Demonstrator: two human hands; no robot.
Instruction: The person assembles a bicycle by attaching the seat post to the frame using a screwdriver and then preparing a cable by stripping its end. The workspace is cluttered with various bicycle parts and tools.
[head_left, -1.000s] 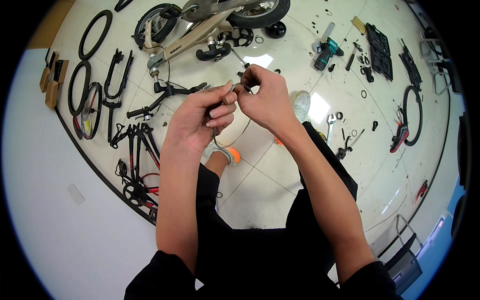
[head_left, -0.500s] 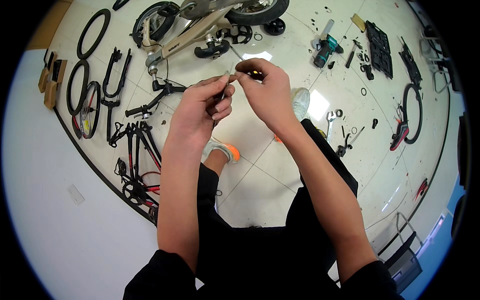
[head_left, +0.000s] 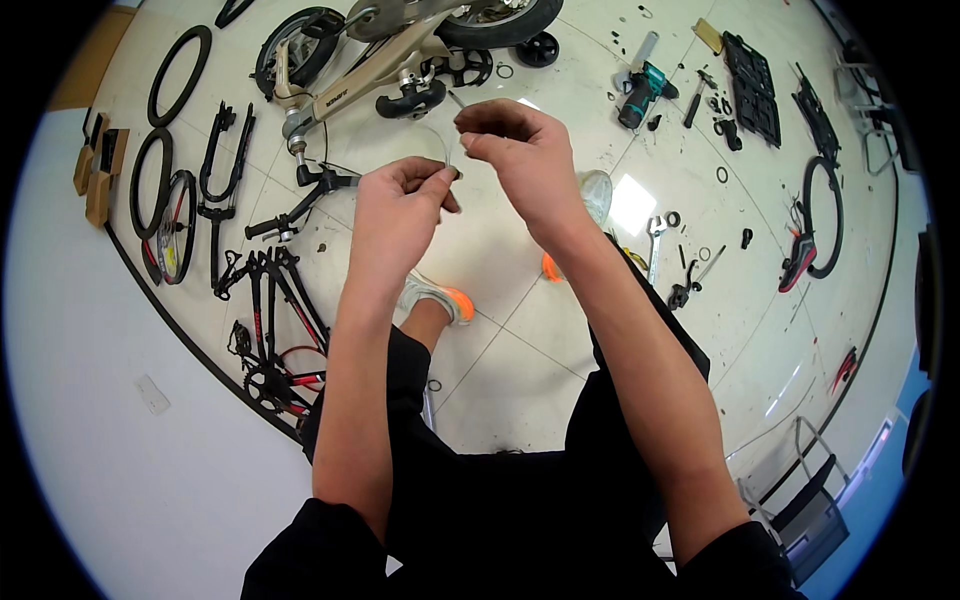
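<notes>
Above the floor, my left hand (head_left: 400, 215) pinches a thin pale flexible strip (head_left: 447, 150) between thumb and fingertips. The strip rises from the pinch and bends toward the left, its far end faint against the tiles. Just right of it and a little higher, my right hand (head_left: 525, 165) has its fingers curled toward the thumb. Whatever they hold is too small or hidden to make out. Beyond both hands, a beige folding bike (head_left: 385, 70) lies on the floor, its black handlebar (head_left: 300, 205) reaching toward my left forearm.
At left lie tyres (head_left: 180, 75), a black fork (head_left: 215, 190) and a black-red bike frame (head_left: 270, 330). A teal cordless drill (head_left: 645, 95), hammer (head_left: 697, 98), black tool case (head_left: 752, 90) and wrench (head_left: 655, 245) lie to the right. A chair (head_left: 805, 510) stands at lower right.
My hands have moved apart; the left came down and toward me, showing more of the pale strip. My right hand shifted slightly up and left. The whole view moved a little.
</notes>
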